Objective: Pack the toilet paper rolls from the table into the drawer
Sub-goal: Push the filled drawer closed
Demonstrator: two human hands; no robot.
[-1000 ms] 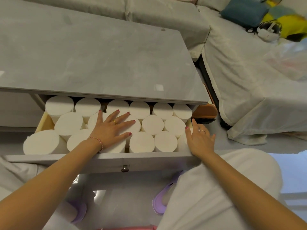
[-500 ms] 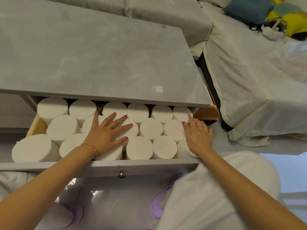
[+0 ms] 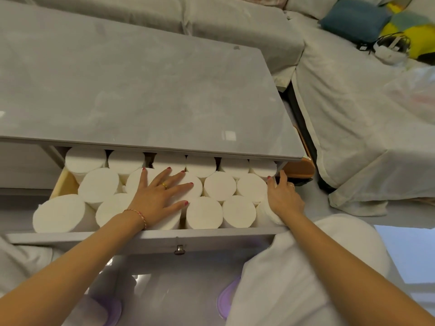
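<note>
The drawer (image 3: 141, 238) under the grey table (image 3: 141, 90) stands pulled out and is packed with several white toilet paper rolls (image 3: 219, 188) standing on end in three rows. My left hand (image 3: 160, 196) lies flat with fingers spread on top of the middle rolls. My right hand (image 3: 282, 196) rests against the rolls at the drawer's right end, fingers curved over the rightmost roll (image 3: 266, 210). The back row is partly hidden under the table's front edge. No rolls show on the tabletop.
A small metal knob (image 3: 179, 249) sits on the drawer's front panel. A sofa under a pale cover (image 3: 353, 114) stands to the right, with cushions and a headset (image 3: 388, 47) on it. My knee in white cloth (image 3: 306, 267) is below the drawer. Purple slippers (image 3: 226, 300) lie on the floor.
My right hand has slid from the drawer's front right corner up along the rightmost rolls. The left hand stays flat on the middle rolls. The view has shifted slightly.
</note>
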